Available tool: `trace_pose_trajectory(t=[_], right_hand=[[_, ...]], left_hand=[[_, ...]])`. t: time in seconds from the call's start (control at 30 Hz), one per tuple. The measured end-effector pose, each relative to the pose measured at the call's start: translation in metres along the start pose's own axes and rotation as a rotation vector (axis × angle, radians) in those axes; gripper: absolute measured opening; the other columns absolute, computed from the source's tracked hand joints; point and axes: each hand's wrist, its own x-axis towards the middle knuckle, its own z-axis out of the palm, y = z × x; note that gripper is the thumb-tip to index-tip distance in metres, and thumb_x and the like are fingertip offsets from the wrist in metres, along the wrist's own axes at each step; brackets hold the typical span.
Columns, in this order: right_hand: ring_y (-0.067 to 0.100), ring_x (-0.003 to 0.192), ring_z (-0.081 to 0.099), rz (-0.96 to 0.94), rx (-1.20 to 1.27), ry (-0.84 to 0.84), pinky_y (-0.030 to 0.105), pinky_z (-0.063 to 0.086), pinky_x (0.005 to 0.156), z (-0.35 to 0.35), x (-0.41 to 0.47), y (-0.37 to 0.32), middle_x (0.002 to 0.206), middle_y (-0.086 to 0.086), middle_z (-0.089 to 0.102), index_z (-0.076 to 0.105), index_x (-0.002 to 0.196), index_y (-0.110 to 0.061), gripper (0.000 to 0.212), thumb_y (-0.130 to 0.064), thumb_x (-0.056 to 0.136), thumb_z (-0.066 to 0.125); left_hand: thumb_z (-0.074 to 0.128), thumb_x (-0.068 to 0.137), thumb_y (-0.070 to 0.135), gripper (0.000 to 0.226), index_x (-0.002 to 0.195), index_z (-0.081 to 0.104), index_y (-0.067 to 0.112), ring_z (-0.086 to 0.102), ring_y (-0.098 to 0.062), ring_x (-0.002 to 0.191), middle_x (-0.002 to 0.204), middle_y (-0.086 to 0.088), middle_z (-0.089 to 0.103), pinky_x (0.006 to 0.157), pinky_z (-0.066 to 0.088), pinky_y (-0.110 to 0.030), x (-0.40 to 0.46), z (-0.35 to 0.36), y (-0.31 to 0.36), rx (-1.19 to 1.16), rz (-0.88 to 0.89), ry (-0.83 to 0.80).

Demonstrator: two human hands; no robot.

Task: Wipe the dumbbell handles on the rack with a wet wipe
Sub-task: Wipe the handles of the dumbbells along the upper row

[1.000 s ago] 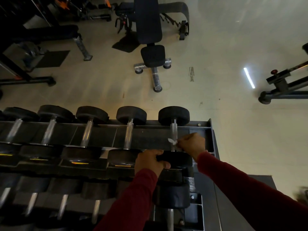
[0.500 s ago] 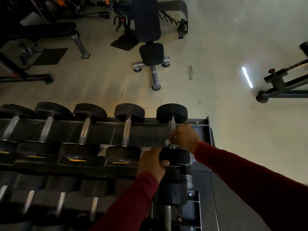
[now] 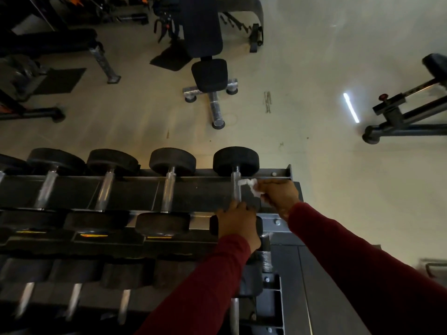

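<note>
Both my arms reach forward and down from the lower right of the head view, both in dark red long sleeves to the wrist. My left hand (image 3: 238,220) is the nearer of the two: back of hand up, fingers curled forward and downward in a grip, thumb not visible. My left forearm runs up from the bottom edge. My right hand (image 3: 280,195) is extended further and sits just right of the left, apart from it; fingers (image 3: 266,189) bunched toward the thumb in a pinch, knuckles pointing left, wrist bent slightly. My right forearm enters from the lower right corner and runs diagonally up-left.
</note>
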Motion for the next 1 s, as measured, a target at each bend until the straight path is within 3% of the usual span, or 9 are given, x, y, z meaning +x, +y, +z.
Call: trace_pose_trajectory(t=[0.3,0.47,0.53,0.6,0.67,0.8,0.87,0.93,1.0], right_hand=[[0.027,0.099,0.073,0.072,0.185,-0.018,0.044,0.059,0.092,-0.008,0.016,0.001,0.097,0.007,0.077,0.075,0.100,-0.010,0.019,-0.014,0.082,0.079],[0.015,0.077,0.066,0.068,0.018,-0.091,0.027,0.057,0.069,0.008,0.029,-0.006,0.096,0.012,0.072,0.074,0.100,-0.014,0.019,0.000,0.088,0.067],[0.014,0.076,0.065,0.090,-0.086,-0.090,0.030,0.059,0.074,0.022,0.029,-0.009,0.093,0.011,0.074,0.075,0.097,-0.013,0.010,-0.013,0.088,0.072],[0.015,0.083,0.068,0.105,-0.093,-0.067,0.035,0.059,0.086,0.032,0.030,-0.012,0.098,0.012,0.076,0.073,0.101,-0.010,0.026,-0.028,0.083,0.077],[0.017,0.088,0.072,0.099,-0.045,-0.037,0.034,0.061,0.085,0.039,0.029,-0.018,0.098,0.011,0.076,0.070,0.100,-0.010,0.028,-0.030,0.081,0.077],[0.015,0.081,0.071,0.015,-0.430,0.061,0.032,0.062,0.077,0.044,0.029,-0.023,0.087,0.003,0.074,0.067,0.091,-0.015,0.024,-0.033,0.079,0.077],[0.012,0.071,0.066,-0.009,-0.606,0.063,0.025,0.059,0.062,0.046,0.025,-0.022,0.083,0.001,0.071,0.067,0.091,-0.015,0.026,-0.039,0.083,0.073],[0.007,0.063,0.060,-0.037,-0.727,0.040,0.017,0.045,0.048,0.045,0.019,-0.016,0.079,-0.001,0.067,0.065,0.087,-0.018,0.025,-0.043,0.088,0.068],[0.009,0.069,0.064,-0.032,-0.766,0.009,0.018,0.050,0.054,0.044,0.009,-0.005,0.083,0.000,0.068,0.064,0.087,-0.018,0.022,-0.040,0.091,0.068]], left_hand=[[0.079,0.063,0.041,0.044,0.105,0.070,0.033,0.049,-0.013,0.112,0.106,0.014,0.061,0.088,0.044,-0.034,-0.003,0.008,-0.026,-0.203,0.042,0.181],[0.078,0.061,0.048,0.046,0.105,0.068,0.036,0.049,-0.011,0.107,0.105,0.016,0.061,0.088,0.047,-0.035,-0.002,0.012,-0.031,-0.232,0.072,0.180],[0.078,0.061,0.049,0.050,0.108,0.067,0.037,0.051,-0.013,0.110,0.109,0.015,0.062,0.091,0.047,-0.037,-0.001,0.011,-0.026,-0.226,0.080,0.175],[0.079,0.066,0.048,0.052,0.114,0.064,0.036,0.049,-0.016,0.115,0.116,0.014,0.060,0.096,0.044,-0.039,-0.003,0.007,-0.019,-0.208,0.070,0.151],[0.080,0.069,0.048,0.055,0.119,0.060,0.037,0.047,-0.017,0.120,0.123,0.012,0.058,0.100,0.040,-0.040,-0.005,0.007,-0.018,-0.221,0.069,0.135],[0.086,0.069,0.044,0.064,0.125,0.058,0.034,0.044,-0.012,0.121,0.128,0.010,0.054,0.108,0.037,-0.035,-0.020,0.007,-0.037,-0.539,0.009,0.100],[0.088,0.069,0.043,0.064,0.125,0.060,0.032,0.047,-0.008,0.116,0.123,0.012,0.054,0.102,0.039,-0.026,-0.027,0.005,-0.048,-0.670,-0.041,0.105],[0.088,0.070,0.040,0.059,0.123,0.063,0.029,0.050,-0.004,0.107,0.115,0.015,0.055,0.089,0.038,-0.012,-0.031,0.002,-0.055,-0.775,-0.071,0.122],[0.088,0.072,0.038,0.057,0.124,0.065,0.026,0.053,-0.004,0.106,0.115,0.014,0.058,0.088,0.041,-0.013,-0.035,-0.001,-0.060,-0.832,-0.091,0.135]])
